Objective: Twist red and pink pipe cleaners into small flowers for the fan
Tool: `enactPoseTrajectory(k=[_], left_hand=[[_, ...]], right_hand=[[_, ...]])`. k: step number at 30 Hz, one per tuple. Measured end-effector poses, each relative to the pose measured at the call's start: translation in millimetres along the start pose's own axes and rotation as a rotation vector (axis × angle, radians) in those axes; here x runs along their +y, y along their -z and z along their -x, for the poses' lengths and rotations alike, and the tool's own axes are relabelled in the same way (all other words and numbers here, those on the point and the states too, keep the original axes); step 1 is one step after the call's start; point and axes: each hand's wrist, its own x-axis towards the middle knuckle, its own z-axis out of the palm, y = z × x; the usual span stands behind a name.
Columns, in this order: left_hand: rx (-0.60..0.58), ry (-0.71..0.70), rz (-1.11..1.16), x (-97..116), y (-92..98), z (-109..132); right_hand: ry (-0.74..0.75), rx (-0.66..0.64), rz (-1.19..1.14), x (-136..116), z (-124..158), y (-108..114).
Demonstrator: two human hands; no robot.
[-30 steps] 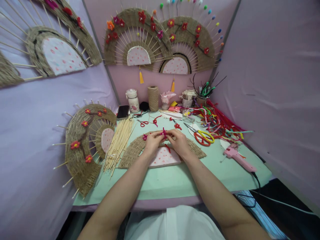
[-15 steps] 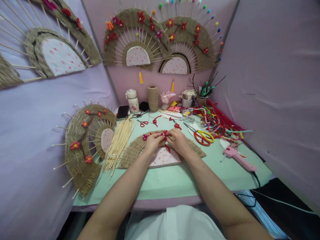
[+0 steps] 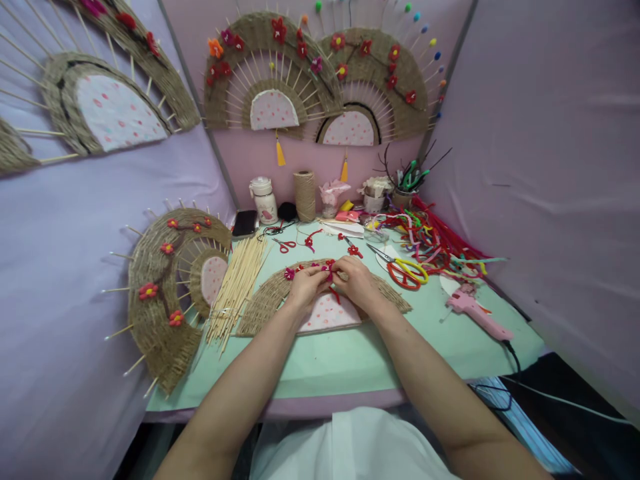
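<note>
Both hands meet over the upper part of a twine-wrapped half-round fan (image 3: 270, 300) that lies flat on the table. With fingers pinched, my left hand (image 3: 306, 287) grips a magenta pipe-cleaner flower (image 3: 329, 267) from the left. My right hand (image 3: 356, 283) closes on the same flower from the other side, its fingertips partly hidden. A short red pipe-cleaner piece (image 3: 335, 293) hangs below them over the fan's spotted white centre (image 3: 330, 316). Another magenta flower (image 3: 289, 274) sits on the twine, left of my hands. Beyond the fan lies a small red flower (image 3: 355, 251).
Thin sticks (image 3: 237, 287) and a finished fan (image 3: 150, 313) are at the left. Red-and-yellow scissors (image 3: 407, 272), a pink glue gun (image 3: 477, 313) and tangled pipe cleaners (image 3: 430, 233) occupy the right. A twine spool (image 3: 305, 196) and a white bottle (image 3: 264, 201) stand behind.
The view has shifted very slightly. Both hands stay pinched on the flower in the same place, and the fan has not moved.
</note>
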Motion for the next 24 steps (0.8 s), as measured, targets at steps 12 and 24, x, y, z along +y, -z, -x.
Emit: enactPoseTrajectory(k=[12,24], left_hand=[[-0.066,-0.041,-0.078,7,3.1,0],[-0.055,0.019,-0.113,11,10.6,-3]], right_hand=[[-0.222,0.040,-0.342,3,-2,1],[-0.086,-0.004,-0.165,-1,1,1]])
